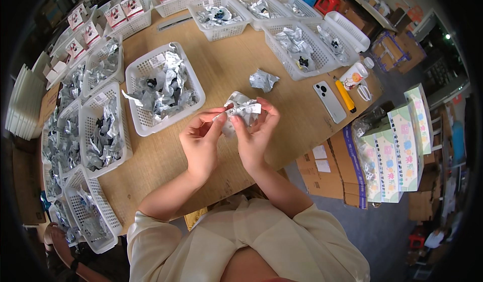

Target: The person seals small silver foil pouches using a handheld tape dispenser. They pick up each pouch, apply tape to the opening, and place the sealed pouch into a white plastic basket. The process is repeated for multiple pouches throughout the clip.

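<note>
Above the near part of the wooden table (226, 60), both my hands hold one crumpled silver foil packet (240, 112). The fingers of my left hand (202, 137) pinch its left side. My right hand (257, 133) grips it from the right, thumb on the front. Whatever the foil contains is hidden. Just beyond my right hand, another crumpled foil packet (263, 80) lies loose on the tabletop. To the left stands a white perforated basket (143, 127) heaped with similar foil packets, some showing dark pieces.
More white baskets (86, 131) of foil packets line the left side and far edge (221, 34). At right lie a phone (329, 101), a yellow utility knife (345, 96) and a white cup (353, 75). Cardboard boxes (327, 176) stand beside the table. Another person's hand (52, 234) shows at lower left.
</note>
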Tool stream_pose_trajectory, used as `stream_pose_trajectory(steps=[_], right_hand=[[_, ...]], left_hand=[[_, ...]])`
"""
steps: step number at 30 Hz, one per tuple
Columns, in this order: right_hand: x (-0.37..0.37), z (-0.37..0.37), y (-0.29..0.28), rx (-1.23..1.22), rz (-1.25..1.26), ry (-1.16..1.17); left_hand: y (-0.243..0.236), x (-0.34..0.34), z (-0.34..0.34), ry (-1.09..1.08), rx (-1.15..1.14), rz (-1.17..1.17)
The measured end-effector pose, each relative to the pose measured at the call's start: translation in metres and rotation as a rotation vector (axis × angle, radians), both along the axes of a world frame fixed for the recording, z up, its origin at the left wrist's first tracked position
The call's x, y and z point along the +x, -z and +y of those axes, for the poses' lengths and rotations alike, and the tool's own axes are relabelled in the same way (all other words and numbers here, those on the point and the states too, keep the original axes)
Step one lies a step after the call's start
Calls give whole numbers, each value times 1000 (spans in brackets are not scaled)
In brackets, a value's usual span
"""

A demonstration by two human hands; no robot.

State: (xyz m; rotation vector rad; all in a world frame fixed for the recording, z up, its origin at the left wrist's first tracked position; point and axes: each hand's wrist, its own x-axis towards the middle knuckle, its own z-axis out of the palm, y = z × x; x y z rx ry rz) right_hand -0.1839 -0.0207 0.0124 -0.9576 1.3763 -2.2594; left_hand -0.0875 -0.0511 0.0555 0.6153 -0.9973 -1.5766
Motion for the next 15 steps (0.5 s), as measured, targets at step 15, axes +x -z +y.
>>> stream_pose_trajectory(steps=[15], right_hand=[[-49,30,-44,80,1058,186]], left_hand=[[-13,3,1,116,-347,-157]])
